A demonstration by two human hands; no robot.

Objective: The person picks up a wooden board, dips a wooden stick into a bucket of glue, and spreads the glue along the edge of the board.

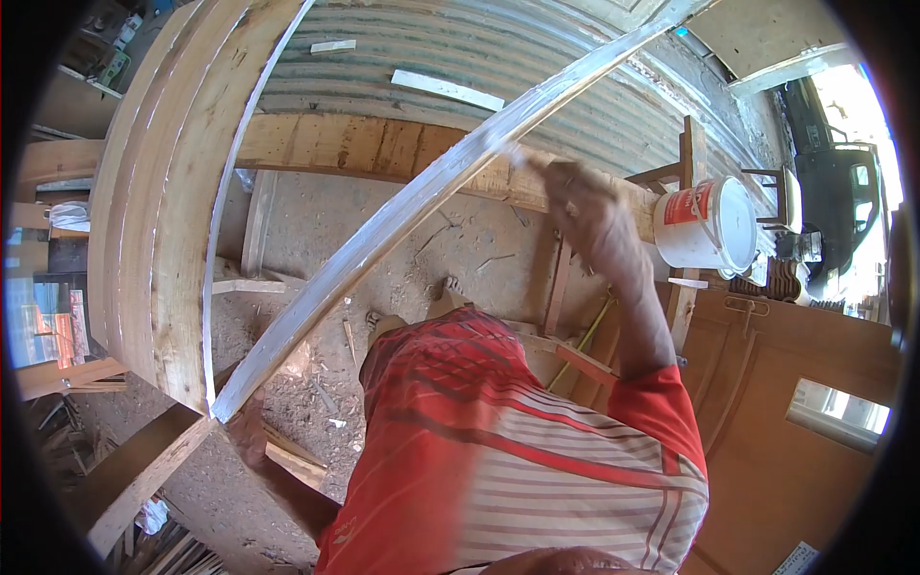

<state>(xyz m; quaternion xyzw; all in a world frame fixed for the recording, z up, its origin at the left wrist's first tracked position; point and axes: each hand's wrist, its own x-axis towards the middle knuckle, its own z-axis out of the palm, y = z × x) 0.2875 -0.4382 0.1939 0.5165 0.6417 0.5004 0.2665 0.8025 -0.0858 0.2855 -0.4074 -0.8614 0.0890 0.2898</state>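
A long wooden strip [383, 220], its upper face coated with something white, runs diagonally from the lower left to the top right. My left hand [249, 431] is at the strip's lower end, its fingers partly hidden beneath the wood. Over the middle beam, my right hand [586, 206] is closed round a brush-like tool [513, 153], whose pale tip is at the coated face. The tool is blurred by motion. Stacked wooden boards [172, 192] with a white edge stand just left of the strip's lower end.
A white bucket [709, 225] with a red label sits at the right end of a wooden beam [364, 146]. Corrugated sheets [383, 67] lie beyond. A wooden door [757, 383] is at the right. Wood scraps litter the dirt floor [383, 254].
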